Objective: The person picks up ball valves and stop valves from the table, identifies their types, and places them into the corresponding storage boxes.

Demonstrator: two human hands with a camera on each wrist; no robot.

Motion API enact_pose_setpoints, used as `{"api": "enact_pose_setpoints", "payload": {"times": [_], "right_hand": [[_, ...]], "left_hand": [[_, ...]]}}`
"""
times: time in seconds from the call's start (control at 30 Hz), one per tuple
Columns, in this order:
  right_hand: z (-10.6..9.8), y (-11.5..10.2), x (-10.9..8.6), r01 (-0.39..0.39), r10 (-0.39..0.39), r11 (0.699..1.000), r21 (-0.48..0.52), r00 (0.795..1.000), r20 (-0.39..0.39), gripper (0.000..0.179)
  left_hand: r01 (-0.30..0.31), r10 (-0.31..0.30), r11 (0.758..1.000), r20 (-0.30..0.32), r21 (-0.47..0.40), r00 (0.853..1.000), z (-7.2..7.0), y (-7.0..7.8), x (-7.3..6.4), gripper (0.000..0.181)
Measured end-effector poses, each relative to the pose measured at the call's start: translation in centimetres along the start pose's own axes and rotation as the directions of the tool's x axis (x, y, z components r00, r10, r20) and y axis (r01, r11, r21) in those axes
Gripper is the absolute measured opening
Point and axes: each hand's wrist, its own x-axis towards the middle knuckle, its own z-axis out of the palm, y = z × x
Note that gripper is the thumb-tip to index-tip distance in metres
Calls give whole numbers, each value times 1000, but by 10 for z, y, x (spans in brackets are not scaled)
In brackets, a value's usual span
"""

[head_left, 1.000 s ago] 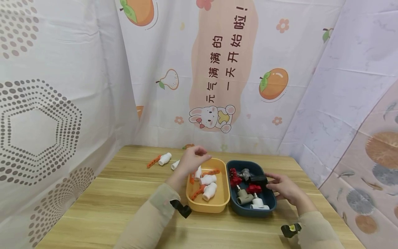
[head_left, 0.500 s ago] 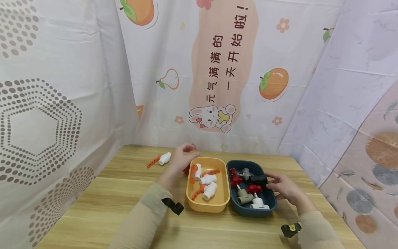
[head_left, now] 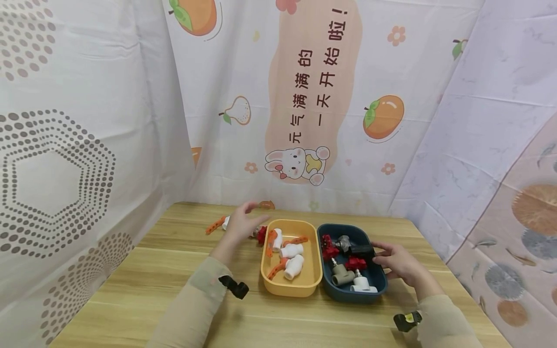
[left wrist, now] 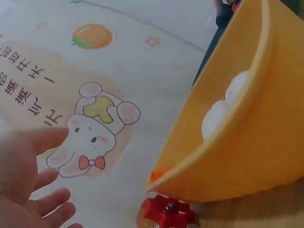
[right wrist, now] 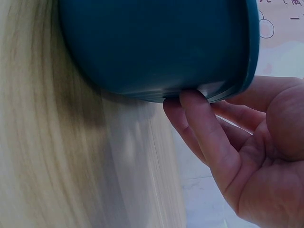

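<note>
My left hand [head_left: 241, 227] hovers over the table left of the yellow bin [head_left: 289, 291], fingers loosely spread and holding nothing. Beside it lies a valve with a red handwheel [head_left: 261, 235], partly covered by the hand; the left wrist view shows that red handwheel [left wrist: 167, 212] by the bin's rim. Farther left is a white ball valve with an orange lever [head_left: 215, 225], its body mostly behind the hand. My right hand [head_left: 398, 265] holds the dark blue bin [head_left: 354, 297] at its right side. Its fingers [right wrist: 204, 121] touch the outer wall, with the thumb at the rim.
Several white ball valves [head_left: 294, 267] with orange levers lie in the yellow bin. The blue bin holds red-handled valves [head_left: 355, 263], a grey-brown tee fitting [head_left: 342, 275], a white tee [head_left: 362, 284] and a black-handled piece [head_left: 361, 251]. A printed curtain [head_left: 243, 164] closes off the back.
My left hand has moved left from the yellow bin's far left corner, uncovering the red-handwheel valve and now covering part of the loose white ball valve. The right hand stays put.
</note>
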Motion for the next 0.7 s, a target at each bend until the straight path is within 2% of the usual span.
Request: {"api": "enact_pose_setpoints", "payload": {"times": [0.4, 0.7], "right_hand": [[0, -1, 0, -8, 8, 1000, -1, 1000, -3, 65], [-1, 0, 2, -11, 11, 1000, -12, 1000, -2, 64]], "left_hand": [[58, -58, 998, 9, -9, 998, -5, -23, 2, 71], [108, -107, 993, 22, -52, 994, -6, -41, 6, 74]]}}
